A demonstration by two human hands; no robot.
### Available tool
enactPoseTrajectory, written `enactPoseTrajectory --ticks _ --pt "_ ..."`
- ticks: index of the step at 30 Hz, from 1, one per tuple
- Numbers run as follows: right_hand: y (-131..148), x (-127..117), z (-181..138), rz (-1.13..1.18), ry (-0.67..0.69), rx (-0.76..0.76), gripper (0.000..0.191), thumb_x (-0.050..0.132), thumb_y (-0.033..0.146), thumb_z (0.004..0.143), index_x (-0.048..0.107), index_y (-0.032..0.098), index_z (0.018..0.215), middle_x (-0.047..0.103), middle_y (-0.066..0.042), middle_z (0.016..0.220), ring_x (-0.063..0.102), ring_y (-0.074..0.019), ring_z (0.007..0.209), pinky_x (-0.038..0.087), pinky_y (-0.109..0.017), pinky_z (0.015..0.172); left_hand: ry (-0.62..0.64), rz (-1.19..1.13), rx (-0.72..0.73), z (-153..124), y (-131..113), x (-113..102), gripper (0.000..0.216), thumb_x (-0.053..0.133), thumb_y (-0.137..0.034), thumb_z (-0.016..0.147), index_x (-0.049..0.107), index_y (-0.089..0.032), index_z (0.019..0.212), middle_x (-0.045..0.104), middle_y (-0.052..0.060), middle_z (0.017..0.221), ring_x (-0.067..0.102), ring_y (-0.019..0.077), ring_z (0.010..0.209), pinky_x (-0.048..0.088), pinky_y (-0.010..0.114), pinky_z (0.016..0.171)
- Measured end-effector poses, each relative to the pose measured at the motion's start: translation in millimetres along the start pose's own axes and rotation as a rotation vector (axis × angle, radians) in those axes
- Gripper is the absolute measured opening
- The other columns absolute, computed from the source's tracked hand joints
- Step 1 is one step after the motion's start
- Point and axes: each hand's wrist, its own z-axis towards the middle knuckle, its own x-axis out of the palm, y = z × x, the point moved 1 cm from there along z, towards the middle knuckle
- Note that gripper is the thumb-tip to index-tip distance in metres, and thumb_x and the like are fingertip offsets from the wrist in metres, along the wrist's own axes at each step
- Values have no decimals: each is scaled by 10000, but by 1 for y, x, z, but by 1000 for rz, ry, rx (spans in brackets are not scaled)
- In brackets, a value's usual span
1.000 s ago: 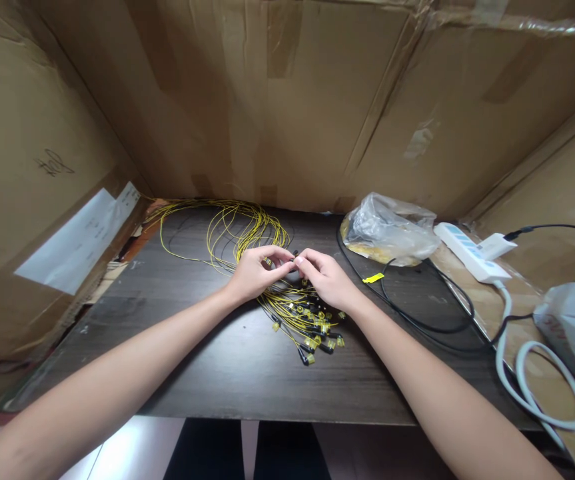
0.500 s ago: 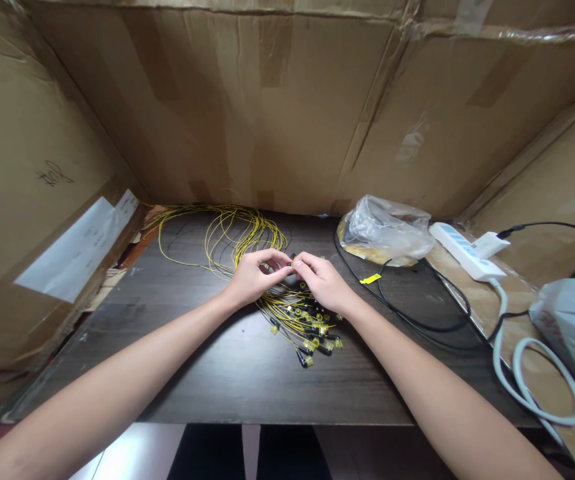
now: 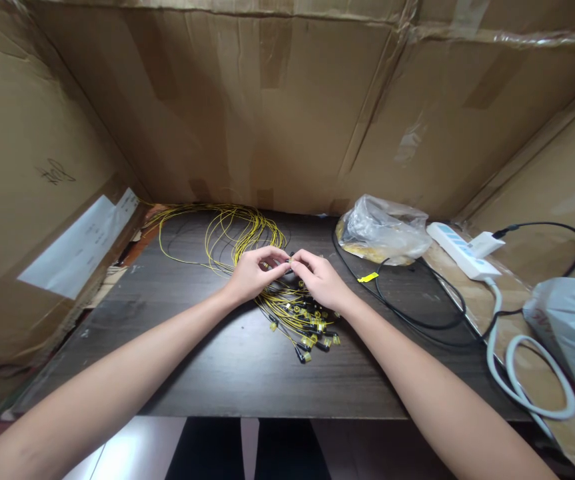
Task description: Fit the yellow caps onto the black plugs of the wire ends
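Observation:
A bundle of thin yellow cables (image 3: 227,230) loops across the back of the dark wooden table (image 3: 207,360). Their black and yellow connector ends (image 3: 310,330) lie bunched near the middle. My left hand (image 3: 253,275) and my right hand (image 3: 320,279) meet just above that bunch, fingertips pinched together on one small black connector (image 3: 290,261). Both hands are closed in a pinch.
Cardboard walls enclose the table at the left, back and right. A clear plastic bag (image 3: 384,228) lies at the back right, beside a black cable (image 3: 417,320) with a yellow tag (image 3: 368,277). A white power strip (image 3: 460,250), its white cord (image 3: 522,373) and another bag (image 3: 572,333) sit at the right.
The view has shifted slightly. My hands stay pinched together over the connector bunch, with only small finger movements.

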Motion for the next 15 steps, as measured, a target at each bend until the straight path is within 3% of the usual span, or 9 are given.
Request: enactPoseTrajectory --ticks 8,15 --pt "1 -1 0 -9 -28 -12 187 493 341 945 580 194 868 601 1 778 522 -156 717 387 -281 679 -14 -1 -7 -1 -3 1 187 721 -321 835 743 -152 911 752 45 827 668 135 702 511 215 611" --pt "-2 0 1 -2 22 20 384 377 397 1002 519 196 707 547 6 681 514 -152 671 377 -281 648 2 5 -4 -2 -2 2 207 729 -343 827 756 -156 912 754 48 815 660 137 681 500 218 584"
